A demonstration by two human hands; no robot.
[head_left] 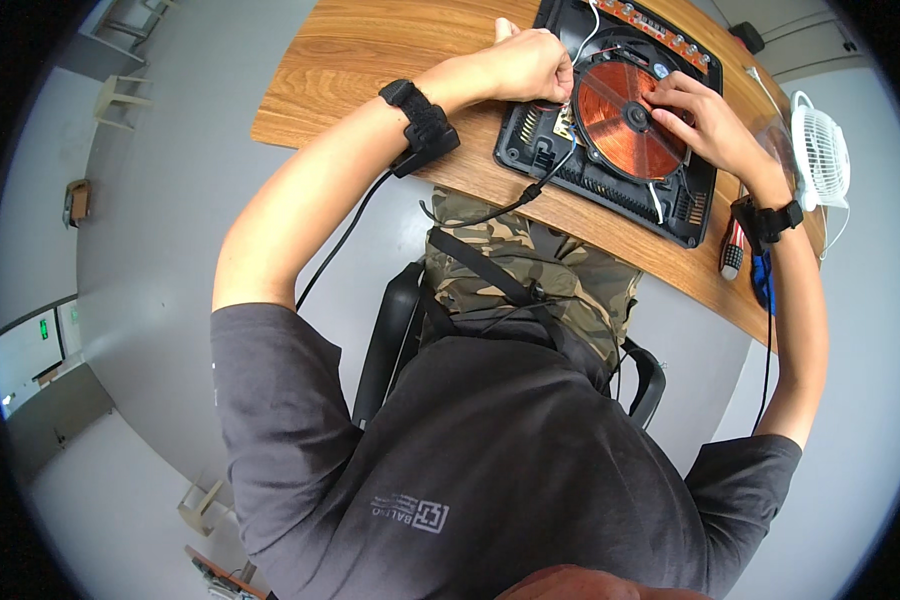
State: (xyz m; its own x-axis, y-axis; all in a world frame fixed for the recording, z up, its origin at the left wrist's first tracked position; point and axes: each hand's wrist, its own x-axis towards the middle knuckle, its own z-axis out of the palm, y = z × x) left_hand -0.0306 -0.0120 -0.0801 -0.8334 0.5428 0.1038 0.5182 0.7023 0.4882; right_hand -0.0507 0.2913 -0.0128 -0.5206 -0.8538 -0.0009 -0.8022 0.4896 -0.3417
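Note:
A round copper coil (610, 125) with a dark hub lies in the open black housing of an induction cooker (540, 160) on the wooden table. At the coil's left edge, my left hand (532, 68) is closed in a pinch by some thin wires. Whatever is between its fingertips is hidden. My right hand (708, 122) rests on the coil's right side, thumb and fingers apart, touching the copper near the hub. A white wire (588, 30) runs up past the left hand. An orange board (660, 30) with components sits along the housing's far side.
A white fan (820, 152) stands at the table's right edge. Right of the housing lie a red and black screwdriver-like tool (733, 252) and a blue item (762, 282). A black cable (490, 212) hangs over the table's near edge. Chair armrests flank my lap.

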